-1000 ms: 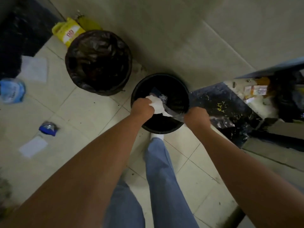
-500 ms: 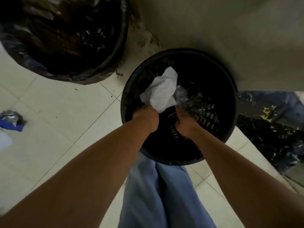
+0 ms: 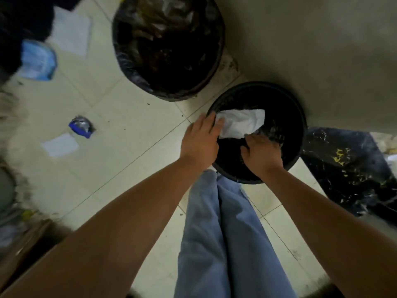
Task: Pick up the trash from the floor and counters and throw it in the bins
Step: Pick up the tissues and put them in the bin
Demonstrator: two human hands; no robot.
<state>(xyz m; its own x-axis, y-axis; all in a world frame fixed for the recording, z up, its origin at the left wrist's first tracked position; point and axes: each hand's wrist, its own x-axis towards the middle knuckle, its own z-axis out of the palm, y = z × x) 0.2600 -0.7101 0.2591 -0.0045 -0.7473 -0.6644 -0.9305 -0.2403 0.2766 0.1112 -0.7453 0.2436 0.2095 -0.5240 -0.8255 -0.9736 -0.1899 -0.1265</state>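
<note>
A crumpled white paper [image 3: 242,123] lies across the mouth of the small black bin [image 3: 300,117], which stands against the wall. My left hand [image 3: 199,138] is at the bin's left rim, fingers stretched out and fingertips touching the paper's left end. My right hand [image 3: 261,151] is inside the bin, palm down, fingers spread over a crinkled clear plastic piece [image 3: 271,133]; the fingertips blur into the dark. A larger bin lined with a black bag [image 3: 167,46] stands just behind and to the left.
On the tiled floor to the left lie a blue crumpled wrapper [image 3: 80,125], a small white sheet [image 3: 60,145], a larger white sheet [image 3: 71,37] and a blue-white plastic bag [image 3: 37,61]. A dark speckled slab [image 3: 348,168] is at the right. My blue trouser legs [image 3: 225,233] are below.
My left hand has let go of the white paper and its fingers have opened; the paper now lies flat across the bin. The view has pulled back and swung left.
</note>
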